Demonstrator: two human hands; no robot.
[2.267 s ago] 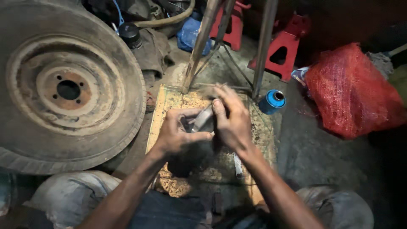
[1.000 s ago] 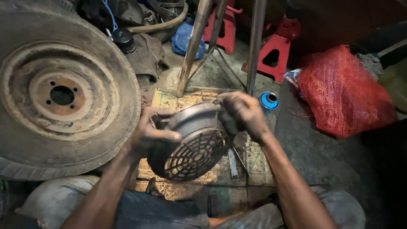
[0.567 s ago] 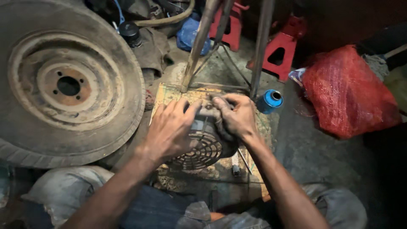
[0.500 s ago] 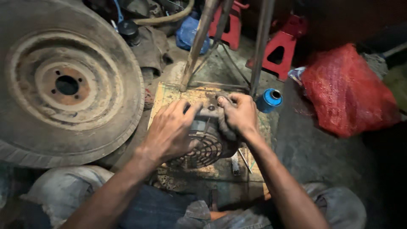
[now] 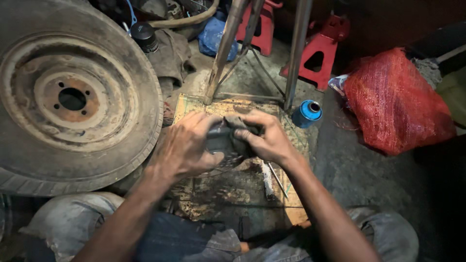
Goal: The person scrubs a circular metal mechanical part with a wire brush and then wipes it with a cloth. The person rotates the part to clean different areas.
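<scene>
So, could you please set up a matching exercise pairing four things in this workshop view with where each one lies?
Things:
1. wheel
2. mesh sack
3. blue can
4. grey part

Places:
A. on the floor just right of the worn board
B. between the left hand and the right hand
C. far left, lying flat with its rusty hub up
D. right side, red and bulging

Pairs: 1-C, 2-D, 3-A, 4-B. The left hand and right hand both grip the part over the board.
</scene>
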